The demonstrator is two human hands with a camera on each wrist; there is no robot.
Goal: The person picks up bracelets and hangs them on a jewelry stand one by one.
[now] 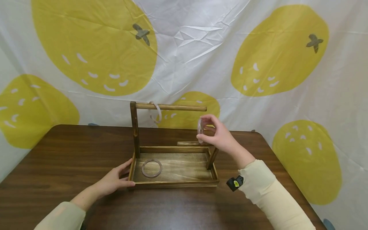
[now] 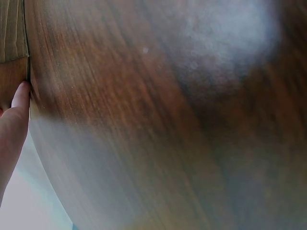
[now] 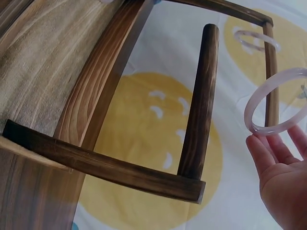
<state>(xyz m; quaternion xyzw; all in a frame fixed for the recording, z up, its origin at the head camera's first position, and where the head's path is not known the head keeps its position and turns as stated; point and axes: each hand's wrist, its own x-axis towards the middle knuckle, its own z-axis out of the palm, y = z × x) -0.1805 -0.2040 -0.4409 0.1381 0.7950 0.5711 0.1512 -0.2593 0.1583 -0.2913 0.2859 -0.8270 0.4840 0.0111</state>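
A wooden bangle stand [image 1: 172, 184] has a shallow tray base, a tall left post with an upper bar [image 1: 184, 107], and a short right post with a lower bar [image 1: 185, 143]. One pale pinkish bangle [image 1: 159, 114] hangs on the upper bar, towards the left post. Another bangle [image 1: 151, 176] lies flat in the tray's left part. Between thumb and fingertips my right hand [image 1: 218, 132] pinches a third bangle [image 1: 199, 127], below and near the upper bar's free right end. My left hand [image 1: 113, 180] touches the tray's left end, thumb at the front corner.
The dark wood table [image 1: 86, 143] has rounded far corners. Behind it hangs a white cloth [image 1: 195, 57] printed with yellow fruit. A black strap [image 1: 235, 183] sits at the right sleeve.
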